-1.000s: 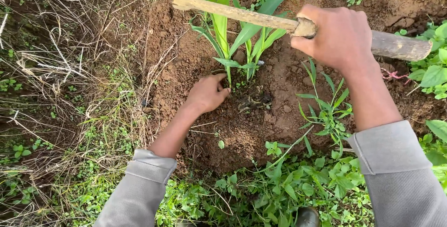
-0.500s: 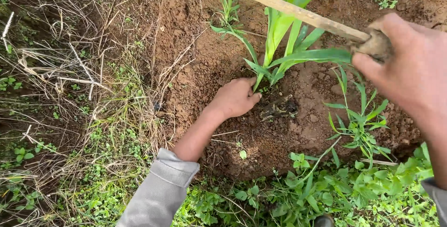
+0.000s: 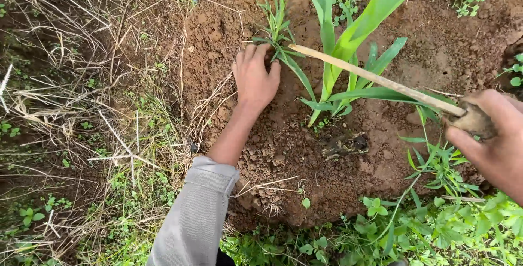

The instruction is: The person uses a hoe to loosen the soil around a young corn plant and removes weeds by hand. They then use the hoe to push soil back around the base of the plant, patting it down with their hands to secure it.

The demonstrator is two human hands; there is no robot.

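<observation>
Left hand: the left hand (image 3: pixel 255 80), in a grey sleeve, lay just left of the frame's centre, palm down on the loose reddish-brown soil (image 3: pixel 305 157), its fingers (image 3: pixel 251 54) loosely together and curled at the base of a thin grassy weed tuft (image 3: pixel 277 26); whether they actually pinched the stems could not be told.

Right hand: the right hand (image 3: pixel 493 138), at the right edge of the frame, was clamped around the thick end of a pale wooden stick handle (image 3: pixel 376 80), which slanted up and left across the middle.

Young plant: a broad-leaved, bright green seedling (image 3: pixel 340 53) stood at upper centre, just right of the left hand, with the handle crossing in front of its leaves.

Surroundings: dry straw-coloured grass (image 3: pixel 65 97) filled the left side; low green weeds (image 3: pixel 414 228) ran along the bottom right.

Risk to plant: the weed tuft rose just beside the seedling, so a hard tug would likely loosen its roots too.

Risk from handle: the stick rested near the leaves; a careless swing could bruise or snap them.

Risk to hand: the left fingers lay near the handle's far tip and could be struck.
</observation>
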